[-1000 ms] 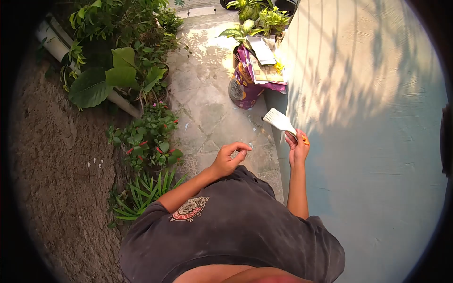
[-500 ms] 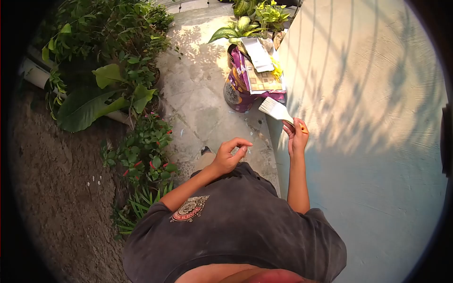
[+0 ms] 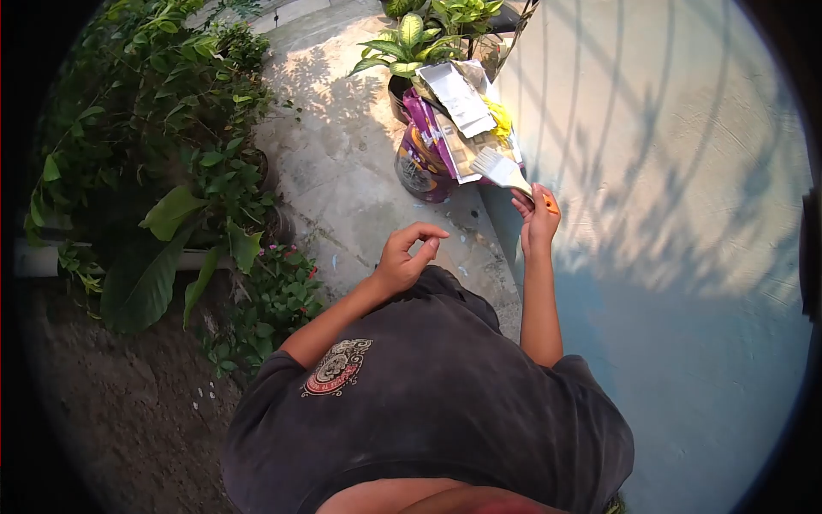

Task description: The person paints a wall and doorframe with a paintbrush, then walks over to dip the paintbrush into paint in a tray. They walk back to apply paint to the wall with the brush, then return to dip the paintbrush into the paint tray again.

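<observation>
My right hand [image 3: 539, 224] grips a paintbrush [image 3: 507, 175] by its handle, beside the pale wall. The brush has pale bristles pointing up and left, and the handle ends in orange. Its bristles overlap the near edge of a cardboard piece [image 3: 462, 152] in view; I cannot tell if they touch. Below that cardboard stands a purple bucket [image 3: 417, 176] with a printed label. A white tray-like box [image 3: 456, 98] and a yellow cloth or glove [image 3: 500, 118] lie on top. In front of my shirt, my left hand [image 3: 406, 257] is empty, its fingers loosely bent and the thumb apart from the index finger.
A light-coloured wall [image 3: 651, 214] with shadows and bluish patches runs along the right. Leafy potted plants [image 3: 411, 47] stand behind the bucket. Dense greenery [image 3: 145, 111] and bare soil [image 3: 128, 385] line the left of the concrete path [image 3: 317, 146], which has paint spots.
The view has shifted and turned slightly. The brush now appears nearer the items on the bucket, its bristles overlapping the cardboard's edge. My right hand keeps its grip; the left stays empty.
</observation>
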Motion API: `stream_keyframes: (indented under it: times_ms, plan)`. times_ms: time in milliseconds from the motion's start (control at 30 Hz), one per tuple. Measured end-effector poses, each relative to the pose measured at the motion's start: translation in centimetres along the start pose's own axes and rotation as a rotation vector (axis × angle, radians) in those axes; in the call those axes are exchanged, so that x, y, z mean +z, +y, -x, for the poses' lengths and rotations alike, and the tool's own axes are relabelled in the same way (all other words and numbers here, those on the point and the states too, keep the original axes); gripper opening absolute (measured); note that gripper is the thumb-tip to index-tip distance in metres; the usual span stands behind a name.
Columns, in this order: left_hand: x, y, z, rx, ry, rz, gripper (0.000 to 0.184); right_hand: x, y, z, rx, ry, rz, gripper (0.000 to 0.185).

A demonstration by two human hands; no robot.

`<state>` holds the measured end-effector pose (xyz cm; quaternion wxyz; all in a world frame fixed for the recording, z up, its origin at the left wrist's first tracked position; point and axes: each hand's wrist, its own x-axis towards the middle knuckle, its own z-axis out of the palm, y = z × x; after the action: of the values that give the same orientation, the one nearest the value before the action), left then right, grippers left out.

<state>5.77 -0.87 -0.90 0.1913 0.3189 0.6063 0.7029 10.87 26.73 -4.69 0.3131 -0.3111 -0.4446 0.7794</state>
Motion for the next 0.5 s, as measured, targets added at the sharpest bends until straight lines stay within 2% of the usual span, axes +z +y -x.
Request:
stream_keyframes:
  times_ms: [133,267,400,467,500]
  plan:
    - [-1.4,-0.3,-2.0,-0.035,-0.040,0.049,0.014,2.0,0.4,-2.4,-0.005,0.030,0.090,0.020]
    - [-2.7,-2.2,-4.4,-0.083,0.024,0.047,0.015,3.8,1.2,-9.3,-0.078,0.029,0.180,0.017]
    - [-2.7,-2.8,-7.2,-0.092,0.128,0.078,0.015,5.9,4.2,-19.3,-0.291,-0.200,0.476,0.018]
    - [-2.5,-2.2,-8.4,-0.108,0.187,0.052,0.014,6.9,6.2,-24.4,-0.297,-0.277,0.713,0.019]
    - [-2.6,-2.2,-9.4,-0.103,0.237,0.031,0.014,7.8,7.1,-26.2,-0.234,-0.284,0.780,0.018]
